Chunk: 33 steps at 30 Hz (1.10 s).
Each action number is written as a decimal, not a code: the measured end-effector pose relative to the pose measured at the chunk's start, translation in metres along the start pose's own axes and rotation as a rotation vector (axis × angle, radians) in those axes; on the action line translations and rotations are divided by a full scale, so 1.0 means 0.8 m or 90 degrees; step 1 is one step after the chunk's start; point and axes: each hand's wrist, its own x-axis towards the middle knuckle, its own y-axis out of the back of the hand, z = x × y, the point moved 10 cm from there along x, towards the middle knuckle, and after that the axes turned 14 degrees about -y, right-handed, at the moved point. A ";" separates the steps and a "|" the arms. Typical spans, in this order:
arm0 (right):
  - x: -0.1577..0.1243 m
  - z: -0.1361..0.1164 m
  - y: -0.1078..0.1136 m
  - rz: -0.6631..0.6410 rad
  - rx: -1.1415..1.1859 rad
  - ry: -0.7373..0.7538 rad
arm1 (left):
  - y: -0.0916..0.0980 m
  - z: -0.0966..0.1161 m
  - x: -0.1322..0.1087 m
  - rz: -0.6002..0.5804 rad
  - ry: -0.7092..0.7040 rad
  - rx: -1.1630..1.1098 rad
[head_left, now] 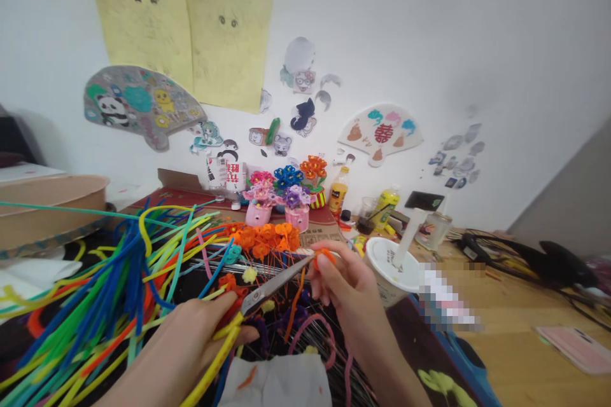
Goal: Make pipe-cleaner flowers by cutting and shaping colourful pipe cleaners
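My left hand (200, 334) grips the yellow handles of a pair of scissors (270, 286), whose blades point up and right. Their tips reach an orange pipe cleaner (323, 257) that my right hand (341, 280) pinches between thumb and fingers; its orange tail hangs down below the hand. Just behind the hands lies a cluster of orange pipe-cleaner flowers (265, 237) on thin wire stems.
A big pile of coloured pipe cleaners (95, 292) spreads to the left. Pink pots with pipe-cleaner flowers (281, 200) and bottles (338, 194) stand at the wall. A white paper cup (396, 267) sits right of my hands, black cables (525, 257) farther right. White cloth (281, 381) lies near me.
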 end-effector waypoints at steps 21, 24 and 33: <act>0.000 -0.004 0.002 0.012 0.021 0.011 | 0.002 0.010 -0.001 -0.001 0.016 0.006; 0.000 -0.004 0.002 0.014 0.017 0.014 | -0.002 0.013 0.001 -0.013 0.005 0.009; -0.002 -0.004 -0.003 -0.007 0.019 0.017 | -0.002 0.003 -0.004 0.075 -0.032 0.012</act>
